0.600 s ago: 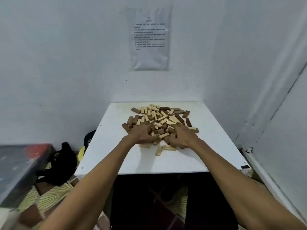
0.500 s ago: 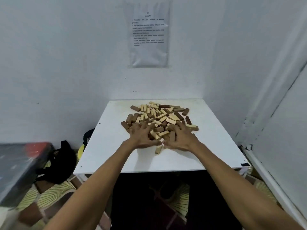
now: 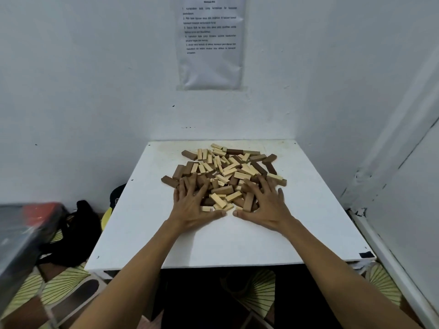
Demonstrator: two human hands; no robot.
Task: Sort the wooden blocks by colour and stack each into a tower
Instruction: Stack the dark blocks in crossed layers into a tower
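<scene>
both hands (image 3: pixel 193 206) (image 3: pixel 267 206) lie flat, spread fingers on the block pile's (image 3: pixel 228 169) near edge.

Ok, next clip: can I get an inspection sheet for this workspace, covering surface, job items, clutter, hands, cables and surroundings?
Surface: white table set into a wall corner; a dark mark at its near right corner.
Job's things: light and dark wooden blocks in one mixed pile; no tower started.
Clutter: nothing seen.
Hands: left hand and right hand lie flat with fingers spread on the pile's near edge, thumbs nearly meeting; neither grips a block.
Cables: nothing seen.
Surroundings: printed sheet on the back wall; black bag on the floor to the left; fan-patterned floor.
</scene>
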